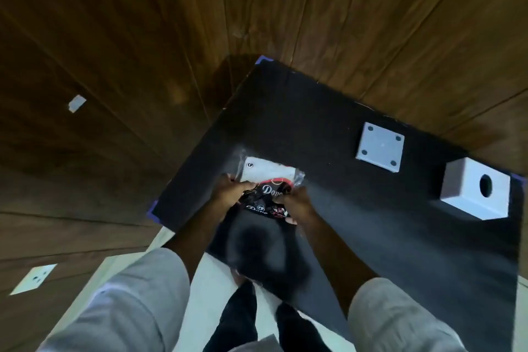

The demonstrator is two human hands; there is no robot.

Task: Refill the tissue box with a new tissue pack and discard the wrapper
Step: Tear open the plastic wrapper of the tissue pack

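Both hands closed on the tissue pack (264,180) over the black table (328,128) — left hand (231,193) grips its left side, right hand (297,203) its right. Wrapper is black/red at the near end, clear over white tissue at the far end. Legible print: "Dov…" in white script, cut off, plus a small "CP" logo. White tissue box (475,188), round hole showing, sits well right — its base plate (380,147) lies near it.

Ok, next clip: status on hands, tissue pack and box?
Left hand and right hand both gripping tissue pack, wrapper still on. Box shell and base plate apart on black table, unfilled. Nothing in the way.
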